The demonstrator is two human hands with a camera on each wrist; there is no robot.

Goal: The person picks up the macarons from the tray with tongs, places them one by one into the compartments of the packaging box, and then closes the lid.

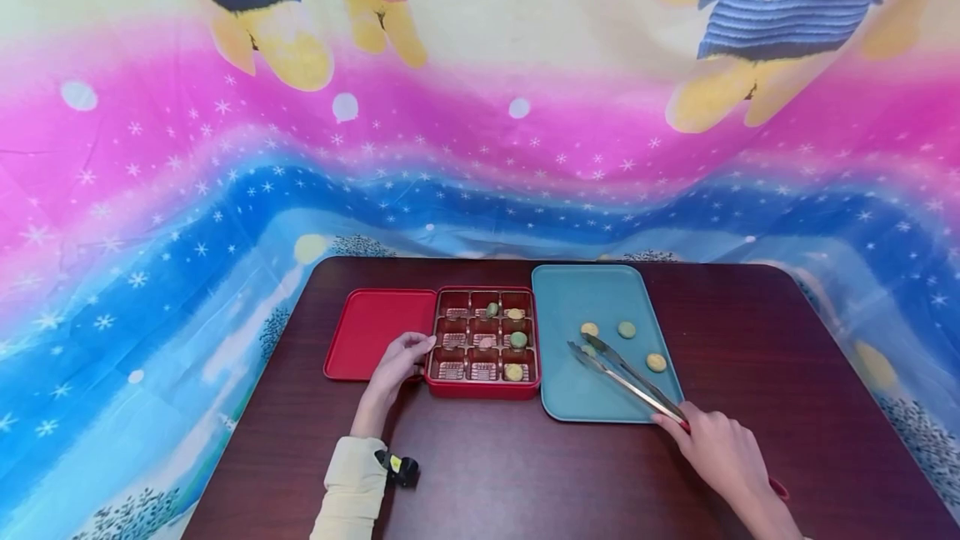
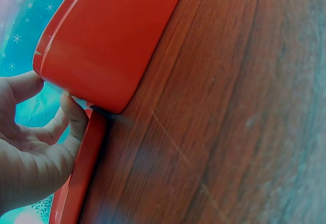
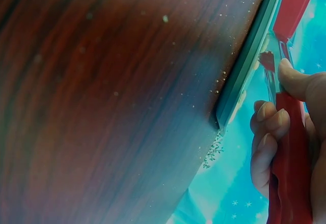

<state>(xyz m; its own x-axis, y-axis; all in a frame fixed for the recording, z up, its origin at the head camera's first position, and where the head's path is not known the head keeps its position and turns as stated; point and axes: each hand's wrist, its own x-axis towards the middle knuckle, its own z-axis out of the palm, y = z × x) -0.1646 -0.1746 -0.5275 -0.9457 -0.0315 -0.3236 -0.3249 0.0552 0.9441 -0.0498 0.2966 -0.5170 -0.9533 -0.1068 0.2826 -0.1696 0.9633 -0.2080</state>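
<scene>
My right hand (image 1: 723, 452) grips tongs (image 1: 633, 386) with red handles and metal arms. Their tips are apart over a teal tray (image 1: 555, 394), around or just above a small green cookie (image 1: 588, 350), partly hidden. Beside the tips lies a yellow cookie (image 1: 590, 329). Further right are a green cookie (image 1: 626, 329) and another yellow one (image 1: 656, 362). With its fingertips, my left hand (image 1: 393, 369) touches the left side of a red box (image 1: 483, 391). In the left wrist view, its index finger meets the rim and its thumb is near the lower corner.
The box's divided insert holds green pieces (image 1: 518, 340), yellow pieces (image 1: 513, 372) and a pink one (image 1: 486, 342), mostly in the right column. A red lid (image 1: 375, 327) lies left of the box. A patterned cloth (image 1: 480, 140) hangs behind the dark wooden table (image 1: 480, 473).
</scene>
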